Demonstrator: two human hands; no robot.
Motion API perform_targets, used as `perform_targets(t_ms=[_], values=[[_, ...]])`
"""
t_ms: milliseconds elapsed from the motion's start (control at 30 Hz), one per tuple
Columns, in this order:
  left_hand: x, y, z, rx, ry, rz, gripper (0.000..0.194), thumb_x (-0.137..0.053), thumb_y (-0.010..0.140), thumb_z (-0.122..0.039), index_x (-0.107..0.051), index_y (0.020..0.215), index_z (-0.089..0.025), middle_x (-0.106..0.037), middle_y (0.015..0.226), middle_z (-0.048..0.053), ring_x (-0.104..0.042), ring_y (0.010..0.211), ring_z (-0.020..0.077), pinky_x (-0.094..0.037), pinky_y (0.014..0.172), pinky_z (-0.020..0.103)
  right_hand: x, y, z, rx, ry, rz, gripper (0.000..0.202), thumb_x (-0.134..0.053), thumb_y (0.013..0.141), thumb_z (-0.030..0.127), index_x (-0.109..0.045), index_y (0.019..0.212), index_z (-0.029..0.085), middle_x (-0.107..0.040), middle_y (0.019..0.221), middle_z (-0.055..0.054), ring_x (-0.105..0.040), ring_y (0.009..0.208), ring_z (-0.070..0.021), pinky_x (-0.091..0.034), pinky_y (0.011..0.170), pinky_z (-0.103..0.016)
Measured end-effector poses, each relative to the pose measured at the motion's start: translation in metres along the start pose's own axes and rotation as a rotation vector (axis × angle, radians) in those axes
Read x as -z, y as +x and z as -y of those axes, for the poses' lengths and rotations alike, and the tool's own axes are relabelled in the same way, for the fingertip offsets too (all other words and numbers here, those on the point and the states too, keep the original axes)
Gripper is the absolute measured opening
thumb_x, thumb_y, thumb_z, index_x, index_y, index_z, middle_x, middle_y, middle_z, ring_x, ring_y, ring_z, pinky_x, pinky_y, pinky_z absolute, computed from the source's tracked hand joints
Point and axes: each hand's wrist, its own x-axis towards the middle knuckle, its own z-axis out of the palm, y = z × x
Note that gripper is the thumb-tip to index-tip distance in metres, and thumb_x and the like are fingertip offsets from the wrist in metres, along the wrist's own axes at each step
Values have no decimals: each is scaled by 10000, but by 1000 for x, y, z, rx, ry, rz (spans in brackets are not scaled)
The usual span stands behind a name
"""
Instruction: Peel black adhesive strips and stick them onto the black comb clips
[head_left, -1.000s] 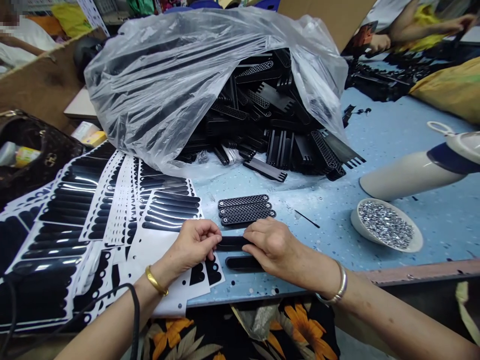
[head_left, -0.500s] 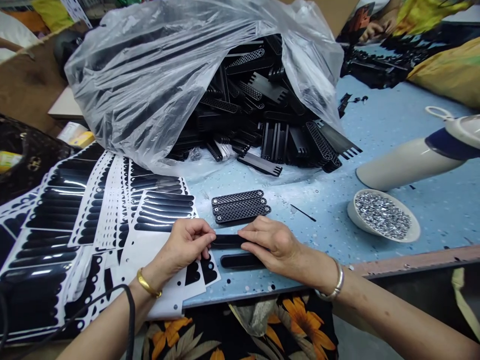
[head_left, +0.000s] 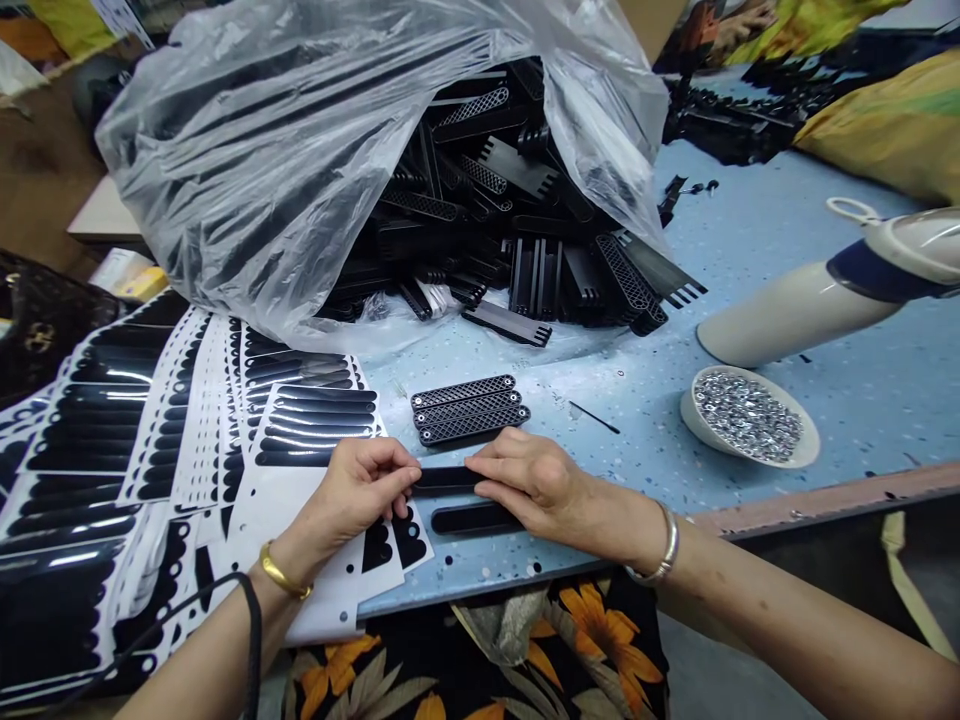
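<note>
My left hand (head_left: 373,478) pinches the left end of a long, narrow black bar (head_left: 448,481) between thumb and fingertips. At the other end, my right hand (head_left: 529,480) is closed on the same bar, with its fingers covering that end. Whether a separate strip lies on its top face I cannot tell. Just below, a second black bar (head_left: 472,518) with a rounded left end lies on the table, partly under my right hand. Beyond my hands sits a block of black bars with a lattice pattern (head_left: 470,408), side by side, with small metal rings at the ends.
Sheets of black rounded stickers (head_left: 319,410) spread over the left side. A clear plastic bag (head_left: 247,170) spills black plastic parts (head_left: 536,280) behind. To the right are a bowl of small metal pieces (head_left: 750,415), a tilted bottle (head_left: 795,310) and a thin black stick (head_left: 594,417).
The whole view has shifted slightly, so things appear a little further left. Both hands keep the same grip on the black bar, with no clear movement against it.
</note>
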Motion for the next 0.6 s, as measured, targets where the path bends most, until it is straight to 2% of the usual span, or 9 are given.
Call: perform_targets(t_ms=[167,433,600], values=[[1,1,-2,11,-2,0,236,-728,648,-352,-656,656,-127,-581,428,-23,-571,364,105,-433,346,162,0,-1,-10,-35,99,0,206,-622,946,248,-715,1093,137,-708,911,-100,-619,808,-203,-536,737,-346],[0,1,-2,12,-3,4,236,-728,638,-347,-660,648,-121,-599,444,-13,-564,358,97,-436,346,160,1,-3,-2,15,4,22,233,-524,985,190,-689,1142,141,-705,968,-122,-595,825,-209,-520,754,-366],[0,1,-2,19,-5,-8,245,-737,636,-356,-655,642,-126,-594,440,-13,-567,360,101,-432,344,160,3,-1,-9,-49,111,29,173,-641,935,246,-725,1045,143,-723,899,-93,-631,808,-200,-526,770,-354]])
